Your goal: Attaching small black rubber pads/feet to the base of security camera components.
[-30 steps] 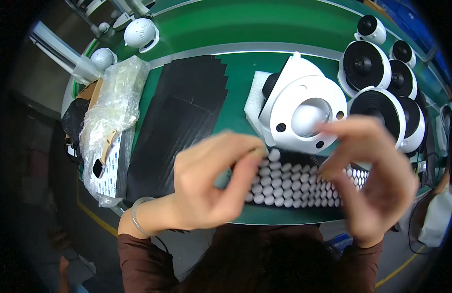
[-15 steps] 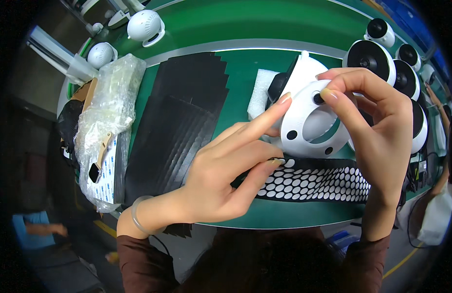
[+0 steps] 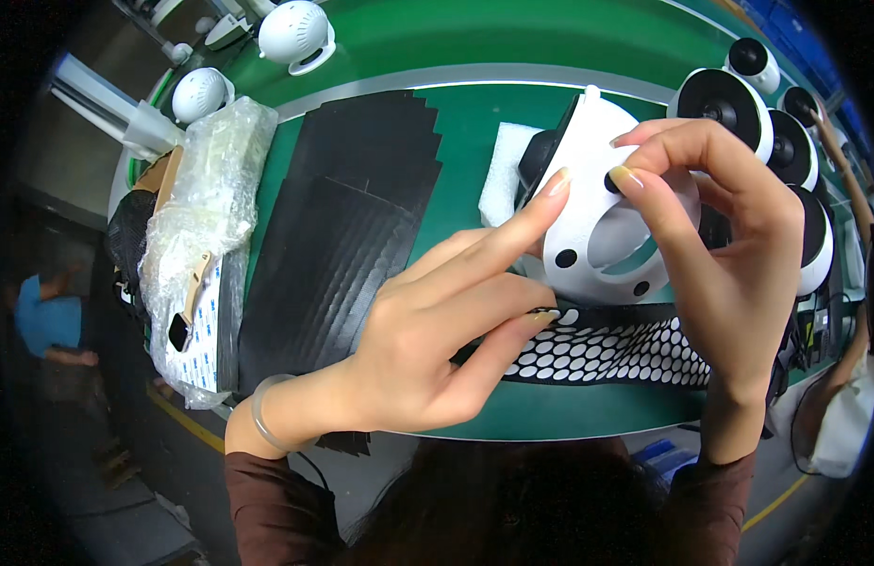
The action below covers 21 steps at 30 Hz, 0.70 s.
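Observation:
A white ring-shaped base [image 3: 574, 269] with round black pads on it belongs to a white device with a black front, tilted on the table. My right hand [image 3: 729, 208] has its thumb on one black pad [image 3: 610, 182] at the ring's upper edge, its fingers curled over the rim. My left hand [image 3: 446, 330] rests its index fingertip against the device's white side. Its thumb and another finger pinch the end of a black strip [image 3: 616, 349] dotted with white circles, which lies below the ring. A white foam block [image 3: 500, 179] sits behind the device.
Black sheets [image 3: 361, 208] lie stacked left of centre. Farther left are a bubble-wrap bundle [image 3: 210, 179] and a watch [image 3: 191, 302]. White devices with black fronts [image 3: 724, 108] crowd the right side; round white ones [image 3: 293, 36] stand at the far left. Another person's hand [image 3: 824, 127] reaches in at right.
My right thumb has shifted onto the pad and covers more of it. The left hand keeps its pinch. At right, another person's hand has moved to a device; a blue-clad person has moved at left.

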{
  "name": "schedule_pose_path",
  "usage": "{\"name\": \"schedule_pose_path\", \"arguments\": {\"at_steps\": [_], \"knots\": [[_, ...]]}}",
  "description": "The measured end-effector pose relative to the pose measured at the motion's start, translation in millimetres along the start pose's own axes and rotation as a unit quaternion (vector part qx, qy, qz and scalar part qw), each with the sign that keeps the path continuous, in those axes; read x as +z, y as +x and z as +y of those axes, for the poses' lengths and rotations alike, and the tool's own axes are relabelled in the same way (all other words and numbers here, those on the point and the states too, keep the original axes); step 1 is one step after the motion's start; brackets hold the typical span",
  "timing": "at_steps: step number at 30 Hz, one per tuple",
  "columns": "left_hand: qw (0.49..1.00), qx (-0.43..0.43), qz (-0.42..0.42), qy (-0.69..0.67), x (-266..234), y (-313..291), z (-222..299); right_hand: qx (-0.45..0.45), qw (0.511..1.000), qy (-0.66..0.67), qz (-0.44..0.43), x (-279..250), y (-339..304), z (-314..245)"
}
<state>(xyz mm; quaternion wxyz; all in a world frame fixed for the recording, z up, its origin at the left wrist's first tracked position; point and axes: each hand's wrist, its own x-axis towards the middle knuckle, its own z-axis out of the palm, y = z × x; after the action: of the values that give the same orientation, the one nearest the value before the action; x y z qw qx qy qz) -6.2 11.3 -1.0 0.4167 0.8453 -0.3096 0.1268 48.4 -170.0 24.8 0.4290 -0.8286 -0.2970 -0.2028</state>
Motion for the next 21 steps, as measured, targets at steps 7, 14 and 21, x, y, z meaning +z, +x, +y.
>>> {"name": "schedule_pose_path", "arguments": {"at_steps": [7,14,21], "knots": [[0.999,0.024,0.023,0.020,6,1,-8,0.133,0.975,0.172,-0.042,-8,12,11],[0.997,0.052,0.051,-0.003,11,-1,-14,0.098,0.980,0.152,-0.078,-5,8,14],[0.998,-0.003,-0.023,-0.054,10,-5,-15,0.104,0.976,0.144,-0.122,-6,10,15]]}}
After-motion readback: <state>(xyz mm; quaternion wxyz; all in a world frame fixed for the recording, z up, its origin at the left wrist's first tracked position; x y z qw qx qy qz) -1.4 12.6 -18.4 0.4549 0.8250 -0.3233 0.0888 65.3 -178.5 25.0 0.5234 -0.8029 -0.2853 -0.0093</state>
